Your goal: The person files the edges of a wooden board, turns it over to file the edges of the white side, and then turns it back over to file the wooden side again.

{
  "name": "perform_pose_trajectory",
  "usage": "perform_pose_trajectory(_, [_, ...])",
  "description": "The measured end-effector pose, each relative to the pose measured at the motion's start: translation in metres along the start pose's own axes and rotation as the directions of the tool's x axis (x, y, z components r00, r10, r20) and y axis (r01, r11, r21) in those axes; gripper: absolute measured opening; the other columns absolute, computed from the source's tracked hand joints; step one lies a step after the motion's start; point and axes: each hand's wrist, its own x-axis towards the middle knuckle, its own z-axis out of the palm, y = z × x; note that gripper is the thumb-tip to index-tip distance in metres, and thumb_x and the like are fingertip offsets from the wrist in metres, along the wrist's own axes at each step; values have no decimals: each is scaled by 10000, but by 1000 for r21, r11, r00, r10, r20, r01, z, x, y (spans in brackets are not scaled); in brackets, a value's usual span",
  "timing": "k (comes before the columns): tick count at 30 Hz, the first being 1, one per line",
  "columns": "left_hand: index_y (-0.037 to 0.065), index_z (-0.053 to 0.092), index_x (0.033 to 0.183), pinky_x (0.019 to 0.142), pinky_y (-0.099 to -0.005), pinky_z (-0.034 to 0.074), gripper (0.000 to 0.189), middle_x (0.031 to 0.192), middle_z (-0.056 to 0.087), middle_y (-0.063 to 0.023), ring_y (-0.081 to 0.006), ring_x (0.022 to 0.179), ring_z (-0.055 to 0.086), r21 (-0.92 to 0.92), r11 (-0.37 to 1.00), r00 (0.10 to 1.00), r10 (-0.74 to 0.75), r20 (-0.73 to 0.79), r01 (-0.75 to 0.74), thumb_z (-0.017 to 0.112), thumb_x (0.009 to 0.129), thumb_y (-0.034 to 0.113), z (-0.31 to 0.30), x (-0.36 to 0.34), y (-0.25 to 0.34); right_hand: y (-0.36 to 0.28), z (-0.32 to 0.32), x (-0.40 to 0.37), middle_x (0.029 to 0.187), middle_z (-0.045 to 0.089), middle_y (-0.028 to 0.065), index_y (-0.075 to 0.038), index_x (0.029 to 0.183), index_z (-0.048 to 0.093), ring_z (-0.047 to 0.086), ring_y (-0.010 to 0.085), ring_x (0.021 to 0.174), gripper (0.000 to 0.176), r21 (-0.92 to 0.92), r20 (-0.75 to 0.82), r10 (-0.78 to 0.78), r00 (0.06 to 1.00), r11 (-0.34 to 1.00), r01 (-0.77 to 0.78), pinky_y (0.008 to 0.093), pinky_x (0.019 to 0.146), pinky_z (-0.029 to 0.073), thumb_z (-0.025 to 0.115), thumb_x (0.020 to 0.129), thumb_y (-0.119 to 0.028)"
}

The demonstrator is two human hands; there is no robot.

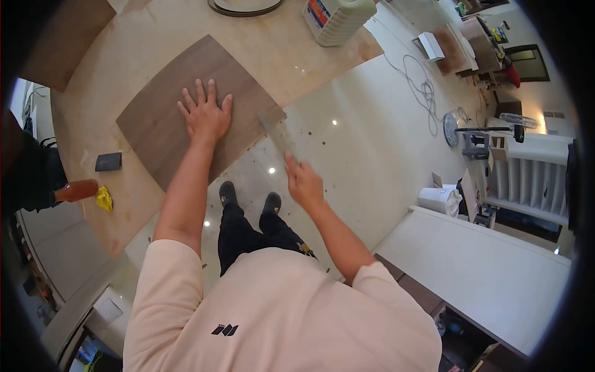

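My left hand [208,119] lies flat with fingers spread on a brown wood-grain panel [167,105], which rests on the worktable [297,80]. My right hand [305,184] is closed round one end of a long, flat grey file [273,133], slightly blurred. Its far end overlaps the panel's edge near the right corner, and the rest angles back over the floor toward me.
A white jug [339,22] and a ring-shaped strip [245,7] sit at the table's far side. To the left are a small black item [108,162], an amber bottle-shaped thing [80,190] and a crumpled yellow piece [104,199]. A fan [450,128] and cable [424,90] are at right.
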Motion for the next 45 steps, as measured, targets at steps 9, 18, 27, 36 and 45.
perform_pose_trajectory(9, [191,317,1593,1228,-585,87,731,1674,222,-109,-448,1526,145,-28,999,999,19,-42,-21,341,1005,626,0,1,-1,3,-19,23,815,585,118,-313,1412,572,622,366,669,428,31,-27,28,999,999,-27,462,571,513,609,986,-289])
perform_pose_trajectory(18, [208,300,1598,1223,-592,94,735,1678,207,-107,-451,1529,128,-7,999,998,35,-45,-36,349,1001,635,11,2,-8,13,-9,89,806,576,128,-330,1392,587,617,357,677,410,-28,-10,18,1000,999,-18,454,605,518,613,984,-293])
perform_pose_trajectory(27, [243,283,1604,1243,-544,74,738,1688,179,-78,-412,1545,99,-37,998,998,55,3,-55,342,994,655,5,-1,-10,5,-3,76,797,574,135,-285,1382,604,610,360,716,408,-13,7,28,1000,1000,-28,463,605,493,635,976,-258])
perform_pose_trajectory(36, [268,303,1597,1261,-484,70,677,1686,197,-37,-361,1553,106,-48,985,986,166,-3,-166,325,1012,607,-1,-6,-33,-24,8,0,782,567,120,-286,1364,622,598,349,683,397,82,72,-15,997,997,9,455,589,492,646,970,-238])
perform_pose_trajectory(45, [250,332,1586,1255,-492,107,641,1677,227,-35,-366,1545,143,-20,979,978,203,-43,-204,340,1027,563,5,-5,-37,-23,8,9,794,576,146,-280,1374,612,604,373,693,401,83,-6,-78,997,993,78,463,603,497,628,977,-225])
